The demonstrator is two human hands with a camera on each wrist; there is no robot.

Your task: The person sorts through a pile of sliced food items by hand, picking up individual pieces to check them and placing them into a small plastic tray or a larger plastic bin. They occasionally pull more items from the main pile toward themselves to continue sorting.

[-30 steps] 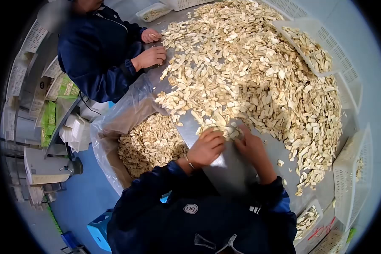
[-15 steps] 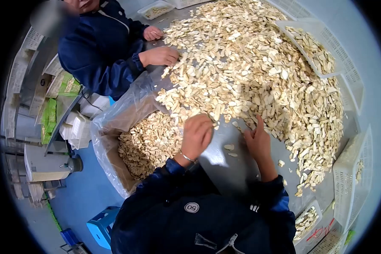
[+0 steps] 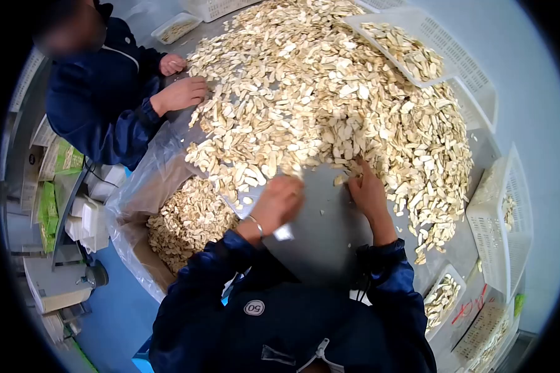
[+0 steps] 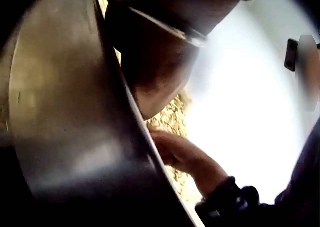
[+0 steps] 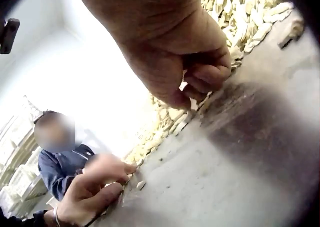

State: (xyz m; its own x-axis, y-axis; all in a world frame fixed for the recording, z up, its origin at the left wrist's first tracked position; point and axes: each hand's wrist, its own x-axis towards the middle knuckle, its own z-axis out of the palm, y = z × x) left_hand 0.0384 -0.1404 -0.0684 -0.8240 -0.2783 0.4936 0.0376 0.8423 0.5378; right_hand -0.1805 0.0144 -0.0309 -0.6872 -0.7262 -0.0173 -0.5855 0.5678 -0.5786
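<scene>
A broad heap of pale dried slices (image 3: 280, 93) covers much of the metal table (image 3: 323, 217). At the heap's near edge, my left hand (image 3: 280, 202) is blurred, with a bracelet on its wrist. The right wrist view shows this left hand (image 5: 92, 189) with fingers reaching forward, loosely bent, and a loose slice (image 5: 141, 185) beside them. My right hand (image 3: 370, 194) is at the heap's edge too, to the right. Seen from its wrist, the right hand (image 5: 185, 62) has curled fingers and a thumb pinching a pale slice at the tips. The table edge hides the left fingertips in the left wrist view.
On the left stands a plastic-lined box (image 3: 137, 245) holding more slices. White baskets (image 3: 494, 217) line the right side, one basket (image 3: 426, 81) tilted on the heap. A small tray (image 3: 457, 283) of slices lies near my right sleeve. Another person (image 3: 96, 105) works across the left corner.
The head view has swung, shifting the scene left. My left hand first lifts off the slices, then returns to the heap's edge. Loose slices between my hands are gone from the bare metal.
</scene>
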